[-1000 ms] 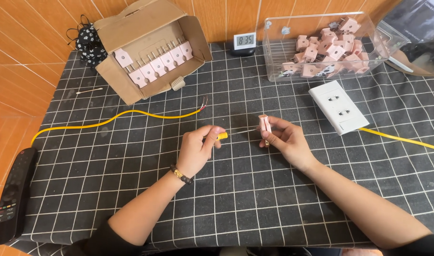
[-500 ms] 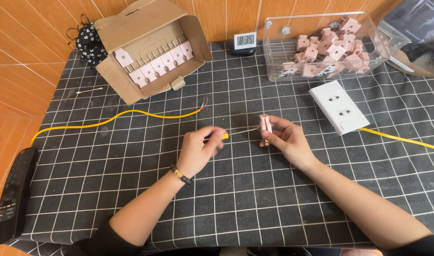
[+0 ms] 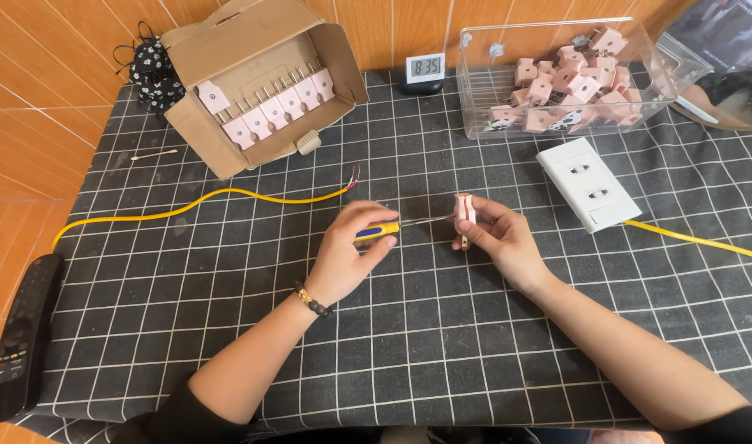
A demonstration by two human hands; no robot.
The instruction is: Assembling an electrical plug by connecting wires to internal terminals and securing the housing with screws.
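Item 1, left hand (image 3: 349, 251): closed around the screwdriver (image 3: 378, 231), blue-and-yellow handle in your fingers, thin shaft lying level and pointing right. Against 1 s ago, the handle shows more blue and less yellow tip, so you have turned or re-gripped it; the hand's place on the cloth is unchanged.

Item 2, right hand (image 3: 499, 238): pinching the pink plug (image 3: 465, 214) upright between thumb and fingers, above the table's middle. Same hold and spot as 0.5 s ago.

Item 3, contact: the shaft's tip meets the plug's left face. The turning handle over a steady plug suggests a screw being worked; which way it turns cannot be told.

Item 4, surroundings:
- yellow cable (image 3: 228, 197), bare end just left of your left hand, untouched.
- white socket (image 3: 590, 185), right of the plug, its own yellow lead running off right.
- cardboard box (image 3: 253, 82), pink plugs in a row inside.
- clear bin (image 3: 557, 82), loose pink plugs heaped.
- black remote (image 3: 23, 337), far left edge.
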